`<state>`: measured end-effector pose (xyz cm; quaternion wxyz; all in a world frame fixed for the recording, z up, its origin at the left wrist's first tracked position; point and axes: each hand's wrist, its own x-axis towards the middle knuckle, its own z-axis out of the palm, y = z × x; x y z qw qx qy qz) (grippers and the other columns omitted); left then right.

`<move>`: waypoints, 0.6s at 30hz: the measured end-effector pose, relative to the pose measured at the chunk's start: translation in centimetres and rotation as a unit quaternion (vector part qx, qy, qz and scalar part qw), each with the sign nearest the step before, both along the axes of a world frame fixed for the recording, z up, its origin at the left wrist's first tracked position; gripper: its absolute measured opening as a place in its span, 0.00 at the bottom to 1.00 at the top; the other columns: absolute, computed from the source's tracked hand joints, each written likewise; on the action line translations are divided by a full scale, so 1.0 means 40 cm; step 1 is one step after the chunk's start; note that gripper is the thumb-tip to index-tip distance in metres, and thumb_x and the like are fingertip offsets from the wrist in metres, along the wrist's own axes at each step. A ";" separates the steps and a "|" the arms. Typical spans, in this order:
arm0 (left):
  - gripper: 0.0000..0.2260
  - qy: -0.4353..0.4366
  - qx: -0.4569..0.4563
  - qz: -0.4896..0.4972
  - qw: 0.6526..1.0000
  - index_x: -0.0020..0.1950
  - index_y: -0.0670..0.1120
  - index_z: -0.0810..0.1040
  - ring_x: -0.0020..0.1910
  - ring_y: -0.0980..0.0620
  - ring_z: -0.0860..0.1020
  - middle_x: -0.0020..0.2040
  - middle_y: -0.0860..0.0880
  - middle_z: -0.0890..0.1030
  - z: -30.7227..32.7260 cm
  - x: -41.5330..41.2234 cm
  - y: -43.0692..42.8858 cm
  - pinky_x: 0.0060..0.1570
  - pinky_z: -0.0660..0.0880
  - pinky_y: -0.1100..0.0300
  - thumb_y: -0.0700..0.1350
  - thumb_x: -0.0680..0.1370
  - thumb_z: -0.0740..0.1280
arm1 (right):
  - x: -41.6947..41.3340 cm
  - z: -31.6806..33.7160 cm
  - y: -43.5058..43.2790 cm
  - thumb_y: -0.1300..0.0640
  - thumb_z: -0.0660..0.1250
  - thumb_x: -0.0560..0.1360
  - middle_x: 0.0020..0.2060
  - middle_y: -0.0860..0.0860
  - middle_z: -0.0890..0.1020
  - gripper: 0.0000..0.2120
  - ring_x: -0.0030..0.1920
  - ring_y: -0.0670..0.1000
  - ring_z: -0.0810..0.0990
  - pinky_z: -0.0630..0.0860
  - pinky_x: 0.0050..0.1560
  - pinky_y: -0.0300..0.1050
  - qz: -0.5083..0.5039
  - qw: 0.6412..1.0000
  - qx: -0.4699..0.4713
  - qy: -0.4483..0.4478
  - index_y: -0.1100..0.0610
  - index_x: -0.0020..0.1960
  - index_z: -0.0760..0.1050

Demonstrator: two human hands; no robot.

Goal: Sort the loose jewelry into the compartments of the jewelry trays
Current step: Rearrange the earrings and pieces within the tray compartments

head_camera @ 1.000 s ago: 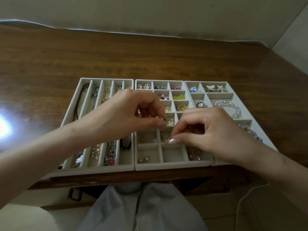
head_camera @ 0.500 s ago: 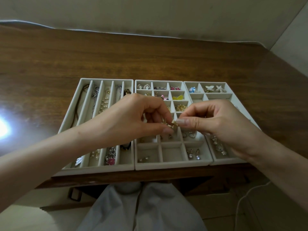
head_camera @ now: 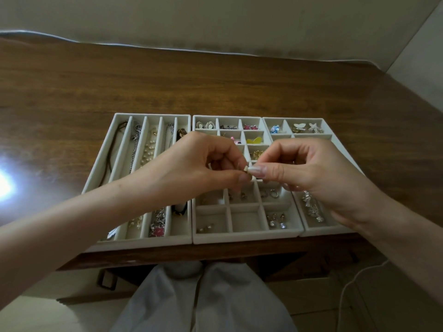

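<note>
While I hold this tiny bit [head_camera: 246, 170] up over the mid tray [head_camera: 239, 238], it's stuck between both my hands. My L hand [head_camera: 191, 168] pinches it w/ thumb & 1st finger tips, other fingers curled in. My R hand [head_camera: 311, 173] pinches its other side the same way. It's too small to tell what it is, maybe an earring.

What could go bad: the bit is so little that I think it could pop out if I squeeze or pull too hard. Then it may drop in the wrong box, mix w/ the other shiny stuff & be hard to find. Or it could bounce off the table [head_camera: 215, 80] onto my lap or the floor. Also the trays sit right at the table's near edge, so a bump from my arm might shove one off, esp. the L tray [head_camera: 153, 114] under my L arm.

No words, brands or labels I can read anywhere.
</note>
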<state>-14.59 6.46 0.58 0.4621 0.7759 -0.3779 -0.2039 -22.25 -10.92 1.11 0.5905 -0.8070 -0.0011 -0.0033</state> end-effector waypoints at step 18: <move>0.02 0.057 0.033 -0.012 0.998 0.43 0.44 0.81 0.42 0.45 0.82 0.38 0.46 0.84 0.021 -0.008 0.003 0.51 0.78 0.50 0.41 0.71 0.70 | 0.002 -0.019 -0.017 0.64 0.71 0.69 0.45 0.46 0.83 0.11 0.48 0.47 0.82 0.78 0.49 0.39 0.096 0.956 -0.197 -0.197 0.57 0.51 0.82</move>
